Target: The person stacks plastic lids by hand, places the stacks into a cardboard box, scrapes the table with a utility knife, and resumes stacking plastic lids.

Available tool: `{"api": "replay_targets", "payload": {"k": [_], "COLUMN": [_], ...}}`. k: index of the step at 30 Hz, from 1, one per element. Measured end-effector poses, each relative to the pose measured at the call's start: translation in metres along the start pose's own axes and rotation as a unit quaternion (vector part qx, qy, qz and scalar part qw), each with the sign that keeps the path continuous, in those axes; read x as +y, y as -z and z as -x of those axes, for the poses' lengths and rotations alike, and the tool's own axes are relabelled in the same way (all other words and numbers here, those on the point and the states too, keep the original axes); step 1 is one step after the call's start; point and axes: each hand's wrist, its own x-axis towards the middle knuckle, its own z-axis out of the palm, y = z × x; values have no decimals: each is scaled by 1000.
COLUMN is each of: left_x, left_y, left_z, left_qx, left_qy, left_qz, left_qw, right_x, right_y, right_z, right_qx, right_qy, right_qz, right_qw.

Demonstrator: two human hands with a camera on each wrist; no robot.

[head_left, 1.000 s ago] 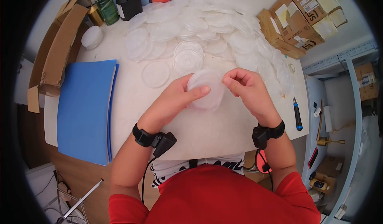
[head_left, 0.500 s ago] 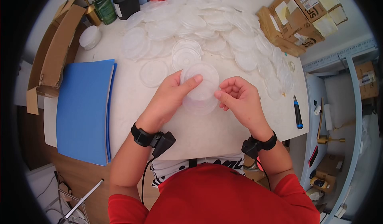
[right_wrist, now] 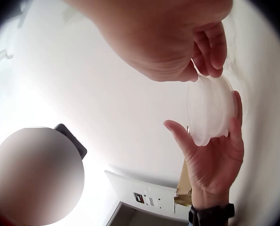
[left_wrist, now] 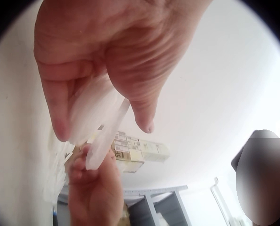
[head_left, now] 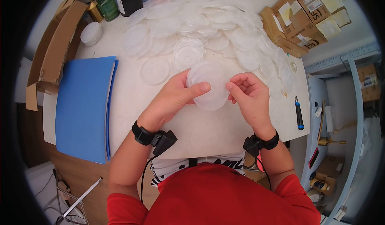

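Observation:
A small stack of round translucent plastic lids (head_left: 212, 94) is held over the table in front of the body. My left hand (head_left: 174, 96) grips it from the left, thumb across the upper face and fingers beneath. At the stack's right edge, my right hand (head_left: 251, 96) pinches the rim between thumb and forefinger, its other fingers curled. In the right wrist view the lids (right_wrist: 210, 108) stand edge-on between both hands. The left wrist view shows one lid (left_wrist: 104, 141) angled away from the others, with right fingertips at its far edge.
A large heap of similar lids (head_left: 180, 22) covers the back of the white table (head_left: 200, 140). One loose lid (head_left: 155, 71) and a short pile (head_left: 188, 56) lie nearer. A blue folder (head_left: 84, 108) is left, a utility knife (head_left: 298, 112) right, cardboard boxes (head_left: 296, 24) behind.
The stack has tilted and shifted slightly right, its discs overlapping differently. My right hand has come up a little and right, staying at the rim. The left hand keeps its grip.

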Motion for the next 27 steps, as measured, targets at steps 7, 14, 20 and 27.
{"api": "replay_targets", "payload": {"k": [7,14,20,27], "left_x": [2,4,3,1], "left_y": [3,0,0,-1], "left_z": [1,1,0,-1], "left_qx": [-19,-31,-24,-10], "left_qy": [14,14,14,14], "left_qz": [-20,-28,-47,-31], "left_qw": [1000,999,999,999], "right_x": [-1,6,12,5], "right_y": [-2,-5,-4,5], "right_z": [-2,-3,-3,-17], "right_qx": [60,63,47,13], "right_qy": [38,49,79,34], "right_qz": [20,47,66,13], "right_qw": [997,996,994,999]}}
